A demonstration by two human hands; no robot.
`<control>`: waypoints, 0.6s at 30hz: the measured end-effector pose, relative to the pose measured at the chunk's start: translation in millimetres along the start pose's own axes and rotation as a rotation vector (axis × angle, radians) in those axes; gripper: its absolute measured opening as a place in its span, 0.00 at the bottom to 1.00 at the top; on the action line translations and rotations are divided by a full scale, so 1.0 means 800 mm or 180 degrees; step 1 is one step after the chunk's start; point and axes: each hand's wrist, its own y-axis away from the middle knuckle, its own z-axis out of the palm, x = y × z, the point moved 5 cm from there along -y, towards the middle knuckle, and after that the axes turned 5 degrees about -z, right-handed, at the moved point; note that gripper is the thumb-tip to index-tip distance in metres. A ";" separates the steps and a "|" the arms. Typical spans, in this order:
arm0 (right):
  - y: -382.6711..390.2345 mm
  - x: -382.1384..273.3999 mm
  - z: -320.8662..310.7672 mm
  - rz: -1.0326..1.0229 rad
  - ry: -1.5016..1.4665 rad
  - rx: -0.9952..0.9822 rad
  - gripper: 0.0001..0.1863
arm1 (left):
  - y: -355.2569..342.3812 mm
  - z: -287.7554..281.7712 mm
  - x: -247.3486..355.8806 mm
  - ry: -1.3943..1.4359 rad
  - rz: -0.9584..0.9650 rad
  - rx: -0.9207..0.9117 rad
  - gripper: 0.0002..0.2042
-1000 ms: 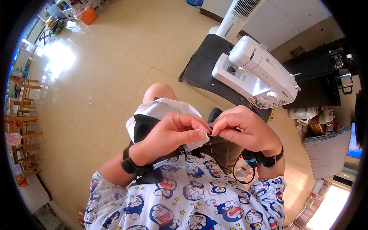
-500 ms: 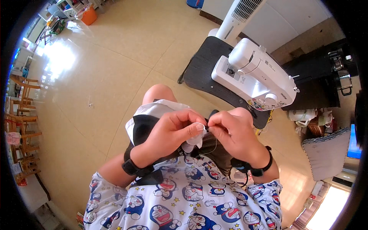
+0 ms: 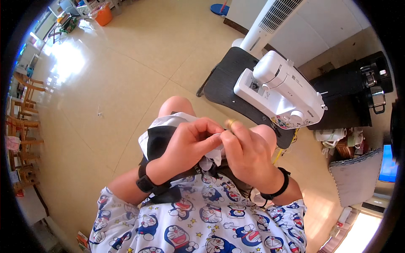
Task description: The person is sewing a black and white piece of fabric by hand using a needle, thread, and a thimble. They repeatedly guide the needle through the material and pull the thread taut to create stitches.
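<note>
Over my lap lies a white and black cloth, bunched between my knees. My left hand is closed, pinching a small white edge of the cloth between thumb and forefinger. Right against it, my right hand is closed too, its back turned up and a gold-coloured ring on one finger. Its fingertips meet the left ones at the pinched edge; whatever they hold is hidden behind the fingers. A loose white fold of the cloth hangs below the two hands.
To the right, a white sewing machine stands on a black table, with a white tower fan behind. A grey chair is farther right. Wooden chairs line the far left, and an orange bin stands at the back left.
My right hand has turned over and shifted left, so its back now covers the pinched spot. The thread loop seen earlier is out of sight. My left hand has barely moved.
</note>
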 end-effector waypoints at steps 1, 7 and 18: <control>-0.004 -0.008 -0.005 -0.0166 0.0198 -0.0014 0.20 | -0.001 -0.001 -0.002 -0.0085 -0.0109 0.0002 0.04; 0.005 0.002 -0.049 0.0178 -0.2046 0.1155 0.08 | -0.004 -0.013 -0.009 -0.0078 -0.0359 0.0056 0.04; 0.073 0.082 -0.188 0.0639 -0.4345 0.2832 0.06 | 0.000 -0.019 -0.006 0.0319 -0.0505 -0.0125 0.03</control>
